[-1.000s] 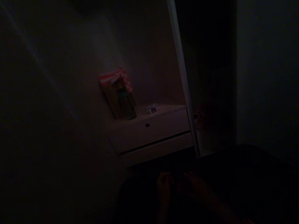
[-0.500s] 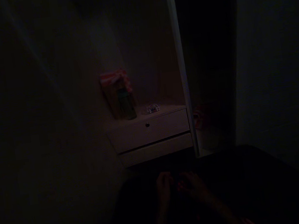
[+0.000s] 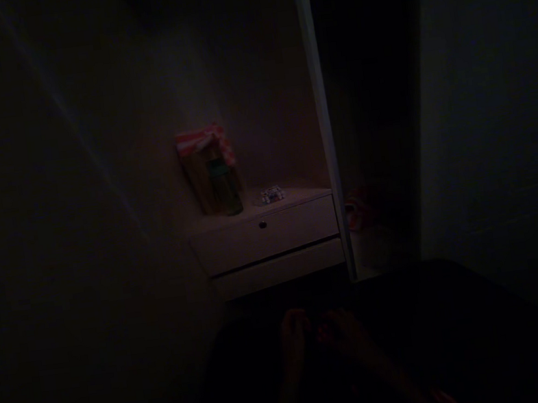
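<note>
The room is very dark. My left hand (image 3: 293, 337) and my right hand (image 3: 345, 336) are held close together low in the middle of the view, over a dark surface. Their fingers look curled toward each other, but the darkness hides whether anything is between them. Beyond them a pale small drawer unit (image 3: 274, 240) with a round knob stands against the wall.
On the drawer unit stand a red-and-white striped bag (image 3: 202, 160), a green bottle (image 3: 225, 187) and a small patterned object (image 3: 272, 194). A pale vertical frame edge (image 3: 322, 123) rises right of it, with a reddish thing (image 3: 356, 212) in the dark gap behind.
The hands have stayed in nearly the same place, still close together. The view has shifted slightly, so the furniture sits a little further left.
</note>
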{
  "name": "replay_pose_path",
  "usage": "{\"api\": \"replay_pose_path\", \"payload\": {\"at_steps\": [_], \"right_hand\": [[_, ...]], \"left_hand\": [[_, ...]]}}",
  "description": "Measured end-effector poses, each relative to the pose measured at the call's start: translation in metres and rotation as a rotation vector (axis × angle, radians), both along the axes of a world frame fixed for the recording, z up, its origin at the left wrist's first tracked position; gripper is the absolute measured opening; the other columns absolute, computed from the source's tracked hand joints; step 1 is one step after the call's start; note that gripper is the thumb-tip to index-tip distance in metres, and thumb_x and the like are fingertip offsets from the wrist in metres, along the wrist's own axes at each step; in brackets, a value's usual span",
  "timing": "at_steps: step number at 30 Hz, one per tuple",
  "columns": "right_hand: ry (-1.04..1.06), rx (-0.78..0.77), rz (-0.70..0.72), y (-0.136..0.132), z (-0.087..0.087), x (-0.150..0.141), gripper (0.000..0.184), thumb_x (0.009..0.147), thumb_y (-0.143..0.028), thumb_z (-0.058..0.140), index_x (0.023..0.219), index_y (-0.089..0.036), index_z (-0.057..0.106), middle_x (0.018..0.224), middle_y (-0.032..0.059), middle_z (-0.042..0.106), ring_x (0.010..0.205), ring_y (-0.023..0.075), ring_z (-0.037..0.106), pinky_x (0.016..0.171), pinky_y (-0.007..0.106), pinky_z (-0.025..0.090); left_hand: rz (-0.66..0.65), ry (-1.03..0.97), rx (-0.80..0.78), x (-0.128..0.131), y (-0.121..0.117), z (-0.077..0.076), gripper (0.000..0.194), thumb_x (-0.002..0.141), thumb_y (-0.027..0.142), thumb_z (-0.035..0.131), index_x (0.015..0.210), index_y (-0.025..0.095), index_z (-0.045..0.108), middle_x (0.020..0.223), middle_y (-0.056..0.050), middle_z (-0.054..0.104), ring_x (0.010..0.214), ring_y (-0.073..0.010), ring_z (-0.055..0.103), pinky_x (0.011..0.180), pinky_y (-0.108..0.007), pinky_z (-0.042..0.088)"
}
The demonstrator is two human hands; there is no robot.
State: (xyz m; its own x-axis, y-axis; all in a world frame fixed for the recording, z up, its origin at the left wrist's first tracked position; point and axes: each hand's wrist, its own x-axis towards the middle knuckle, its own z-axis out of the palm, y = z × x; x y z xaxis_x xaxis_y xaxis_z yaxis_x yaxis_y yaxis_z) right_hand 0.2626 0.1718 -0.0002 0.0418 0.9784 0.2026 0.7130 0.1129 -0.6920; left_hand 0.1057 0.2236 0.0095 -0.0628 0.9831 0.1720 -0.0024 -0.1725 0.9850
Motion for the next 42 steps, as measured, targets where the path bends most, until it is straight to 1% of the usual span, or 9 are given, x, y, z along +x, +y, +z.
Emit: {"api": "replay_pose_path", "payload": {"at_steps": [5, 10, 12, 15, 20, 23, 27, 35, 42], "right_hand": [[0.111, 0.01, 0.028, 0.004, -0.002, 0.004, 0.043, 0.081, -0.032, 0.07, 0.123, -0.022, 0.065, 0.12, 0.0101, 0.069, 0.111, 0.0257, 0.065, 0.095, 0.036, 0.05], [0.229, 0.089, -0.031, 0.004, 0.017, 0.017, 0.027, 0.09, -0.041, 0.058, 0.106, -0.02, 0.065, 0.105, 0.0079, 0.071, 0.099, 0.0225, 0.068, 0.087, 0.033, 0.052], [0.215, 0.036, 0.054, 0.0, 0.025, 0.024, 0.02, 0.09, -0.038, 0.058, 0.093, -0.02, 0.065, 0.093, 0.0049, 0.073, 0.087, 0.0195, 0.067, 0.077, 0.028, 0.051], [0.19, -0.177, 0.274, -0.011, 0.03, 0.031, 0.017, 0.083, -0.034, 0.065, 0.079, -0.018, 0.068, 0.076, 0.0002, 0.073, 0.07, 0.0149, 0.065, 0.062, 0.022, 0.046], [0.147, -0.35, 0.482, -0.027, 0.031, 0.033, 0.01, 0.063, -0.017, 0.074, 0.072, -0.019, 0.075, 0.069, -0.0027, 0.074, 0.065, 0.0157, 0.067, 0.058, 0.021, 0.046], [0.143, -0.344, 0.539, -0.031, 0.034, 0.033, 0.017, 0.064, -0.012, 0.066, 0.073, -0.021, 0.077, 0.075, -0.0021, 0.077, 0.071, 0.0174, 0.071, 0.064, 0.022, 0.049], [0.143, -0.317, 0.499, -0.029, 0.039, 0.028, 0.018, 0.064, -0.014, 0.069, 0.078, -0.021, 0.077, 0.078, -0.0016, 0.077, 0.074, 0.0189, 0.07, 0.067, 0.024, 0.051], [-0.014, 0.045, 0.353, -0.016, 0.036, 0.006, 0.02, 0.086, -0.02, 0.056, 0.096, -0.02, 0.073, 0.097, 0.0048, 0.075, 0.086, 0.0193, 0.068, 0.079, 0.026, 0.049], [-0.078, 0.051, 0.398, -0.015, 0.028, 0.003, 0.018, 0.087, -0.015, 0.055, 0.093, -0.022, 0.071, 0.101, 0.0035, 0.07, 0.09, 0.0175, 0.066, 0.08, 0.025, 0.047]], "left_hand": [[-0.015, 0.013, 0.003, -0.002, 0.003, -0.002, 0.034, 0.071, 0.051, 0.068, 0.074, 0.017, 0.07, 0.058, -0.001, 0.064, 0.056, -0.0157, 0.058, 0.057, -0.026, 0.045], [-0.032, 0.015, 0.002, -0.003, 0.002, -0.004, 0.034, 0.073, 0.051, 0.068, 0.077, 0.017, 0.07, 0.059, 0.001, 0.062, 0.055, -0.0153, 0.057, 0.057, -0.026, 0.044], [-0.029, 0.014, 0.003, -0.004, 0.003, -0.005, 0.034, 0.073, 0.051, 0.068, 0.076, 0.017, 0.069, 0.059, 0.0, 0.063, 0.057, -0.0156, 0.058, 0.058, -0.026, 0.044], [-0.024, 0.01, 0.001, -0.003, 0.004, -0.005, 0.035, 0.072, 0.052, 0.069, 0.074, 0.017, 0.069, 0.059, 0.0, 0.063, 0.057, -0.0159, 0.058, 0.059, -0.026, 0.044], [-0.025, -0.014, -0.001, -0.001, -0.001, 0.0, 0.035, 0.072, 0.053, 0.067, 0.074, 0.018, 0.068, 0.056, 0.002, 0.058, 0.054, -0.0145, 0.055, 0.057, -0.026, 0.043], [-0.024, -0.02, -0.002, 0.0, -0.004, 0.004, 0.035, 0.071, 0.053, 0.068, 0.075, 0.018, 0.068, 0.058, 0.002, 0.059, 0.055, -0.0144, 0.055, 0.056, -0.026, 0.042], [-0.026, -0.013, -0.012, 0.0, -0.005, 0.006, 0.034, 0.07, 0.052, 0.069, 0.072, 0.018, 0.068, 0.057, 0.001, 0.06, 0.055, -0.0145, 0.055, 0.056, -0.026, 0.043], [0.0, 0.007, -0.011, -0.001, -0.003, 0.006, 0.04, 0.066, 0.058, 0.07, 0.073, 0.018, 0.069, 0.06, -0.001, 0.064, 0.057, -0.0164, 0.059, 0.058, -0.027, 0.045], [0.004, -0.002, -0.015, -0.001, -0.001, 0.004, 0.04, 0.067, 0.058, 0.07, 0.071, 0.018, 0.068, 0.058, 0.0, 0.063, 0.054, -0.0152, 0.058, 0.056, -0.026, 0.045]]}}
